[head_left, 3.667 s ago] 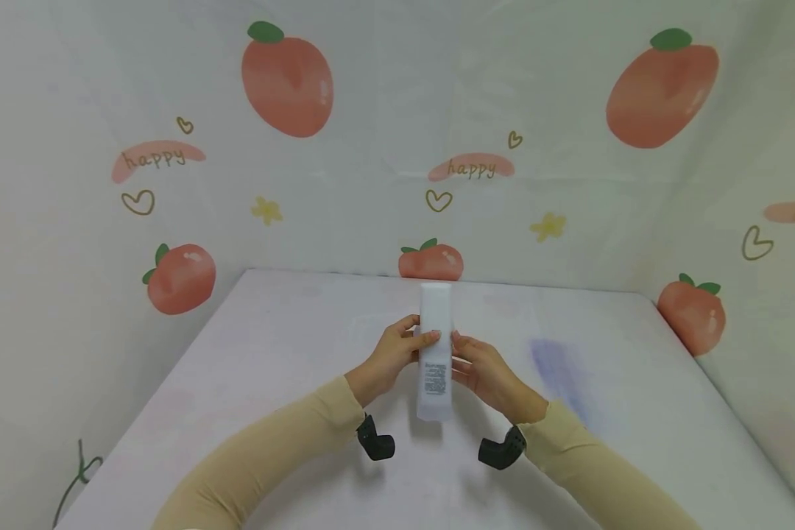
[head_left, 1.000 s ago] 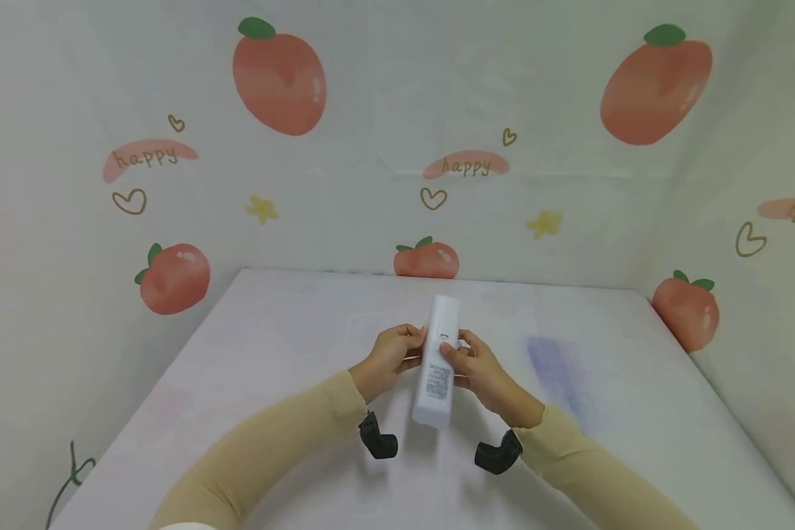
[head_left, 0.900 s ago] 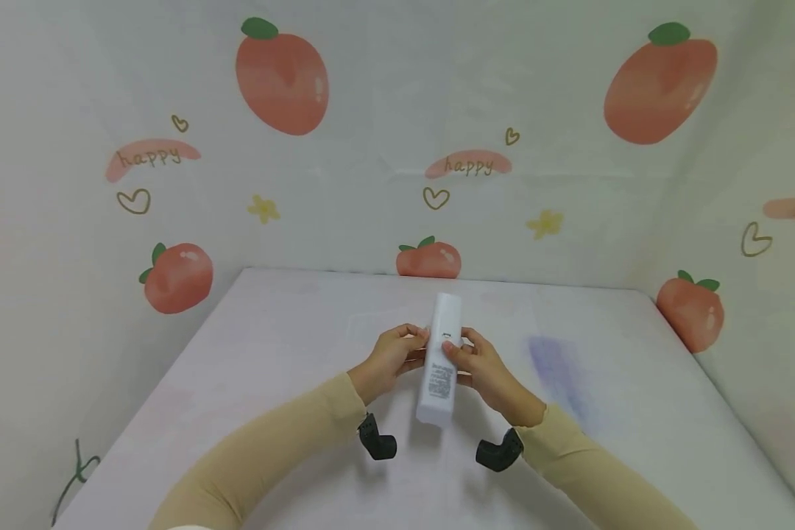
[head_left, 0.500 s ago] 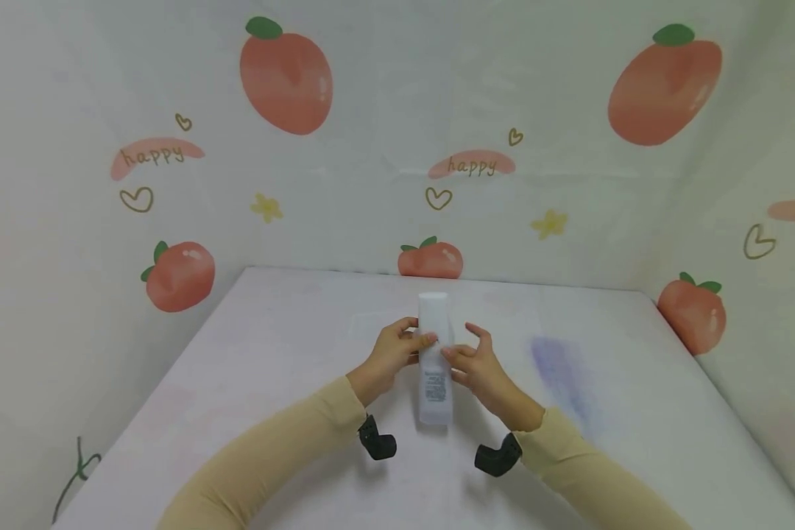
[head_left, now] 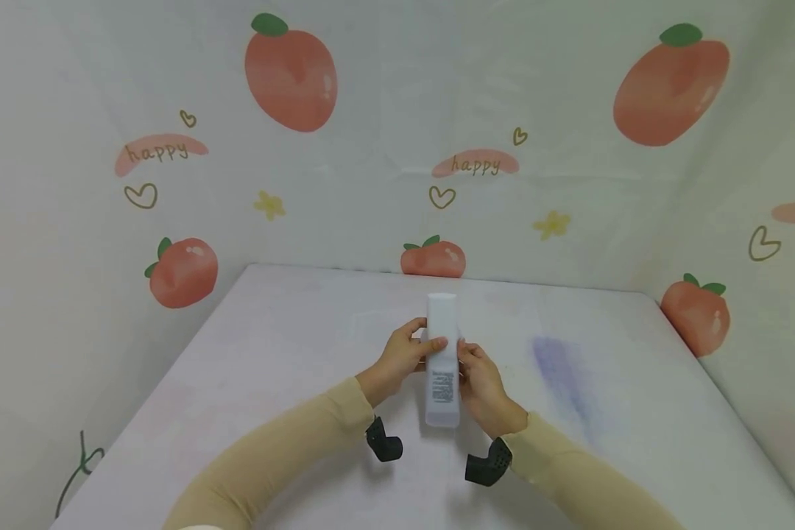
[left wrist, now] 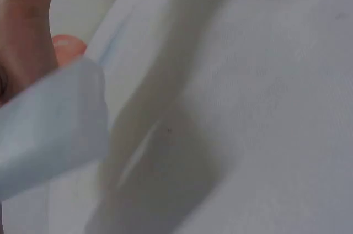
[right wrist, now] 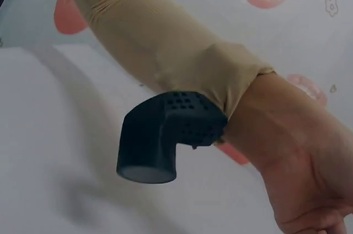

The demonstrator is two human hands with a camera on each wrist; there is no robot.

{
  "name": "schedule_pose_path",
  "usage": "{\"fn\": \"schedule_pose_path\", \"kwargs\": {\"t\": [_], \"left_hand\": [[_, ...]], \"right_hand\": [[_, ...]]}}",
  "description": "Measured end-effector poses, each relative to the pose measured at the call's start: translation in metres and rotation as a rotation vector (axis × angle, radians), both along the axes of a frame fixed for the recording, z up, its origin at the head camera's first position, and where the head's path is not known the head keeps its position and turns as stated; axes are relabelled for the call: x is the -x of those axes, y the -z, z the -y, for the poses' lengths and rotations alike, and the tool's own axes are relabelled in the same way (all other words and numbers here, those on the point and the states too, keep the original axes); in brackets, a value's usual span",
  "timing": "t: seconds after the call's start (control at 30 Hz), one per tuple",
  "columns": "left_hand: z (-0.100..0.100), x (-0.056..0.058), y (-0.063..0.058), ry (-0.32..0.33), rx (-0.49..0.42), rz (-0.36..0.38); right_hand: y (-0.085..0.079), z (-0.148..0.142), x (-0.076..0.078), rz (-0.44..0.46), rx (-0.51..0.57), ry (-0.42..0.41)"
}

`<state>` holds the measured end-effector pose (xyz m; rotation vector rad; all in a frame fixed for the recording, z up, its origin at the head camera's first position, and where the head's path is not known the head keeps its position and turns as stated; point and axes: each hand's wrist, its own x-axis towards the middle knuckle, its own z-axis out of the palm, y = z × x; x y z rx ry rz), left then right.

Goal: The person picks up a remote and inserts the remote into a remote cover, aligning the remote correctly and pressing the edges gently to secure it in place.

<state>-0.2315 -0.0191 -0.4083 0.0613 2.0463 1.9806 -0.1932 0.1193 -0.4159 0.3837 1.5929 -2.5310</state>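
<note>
A long white plastic case (head_left: 442, 324) with rounded edges and a block of small grey print stands lengthwise between the two hands over the table. My left hand (head_left: 403, 353) grips its left side, thumb across the front face and fingers behind. On the right edge, my right hand (head_left: 483, 383) holds it with curled fingers, the thumb tip right at the edge and part of the fingers hidden behind. In the left wrist view one end of the case (left wrist: 55, 126) shows close up beside the left hand (left wrist: 25, 35). The right wrist view shows the right hand (right wrist: 311, 190) without the case.
The white table (head_left: 305, 309) carries a faint purple smear (head_left: 559, 368) on the right. Behind it hangs a white curtain (head_left: 371, 184) with printed peaches. A black wrist camera mount (head_left: 489, 465) juts from the right cuff, another black mount (head_left: 384, 442) from the left.
The case was tilted with the right thumb on its front, then turned upright with the left thumb across it. My right fingers lifted off partly, then closed in at the right edge.
</note>
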Motion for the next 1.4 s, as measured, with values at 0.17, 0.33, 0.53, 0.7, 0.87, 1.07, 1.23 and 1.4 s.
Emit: {"fn": "schedule_pose_path", "kwargs": {"t": [0.17,0.33,0.53,0.7,0.87,1.07,1.23,1.4], "left_hand": [[0.003,0.003,-0.004,0.048,0.018,0.027],[0.009,0.008,-0.009,0.110,0.026,0.093],[0.015,0.006,-0.013,0.164,-0.026,0.171],[0.017,0.004,-0.015,0.170,-0.005,0.155],[0.019,0.005,-0.017,0.109,0.011,0.067],[0.020,0.004,-0.017,0.113,0.028,0.006],[0.022,0.002,-0.015,0.125,0.037,-0.003],[0.023,0.001,-0.010,0.049,-0.049,0.040]], "right_hand": [[-0.004,0.000,0.006,-0.009,-0.141,0.031],[-0.013,-0.004,0.020,-0.021,-0.249,0.036],[-0.024,-0.007,0.031,0.016,-0.215,-0.053],[-0.025,-0.010,0.029,0.075,-0.118,-0.121],[-0.023,-0.008,0.023,0.021,-0.065,-0.161],[-0.024,-0.010,0.016,-0.090,-0.261,-0.252],[-0.024,-0.013,0.015,-0.103,-0.367,-0.274],[-0.021,-0.018,0.015,-0.108,-0.322,-0.224]]}}
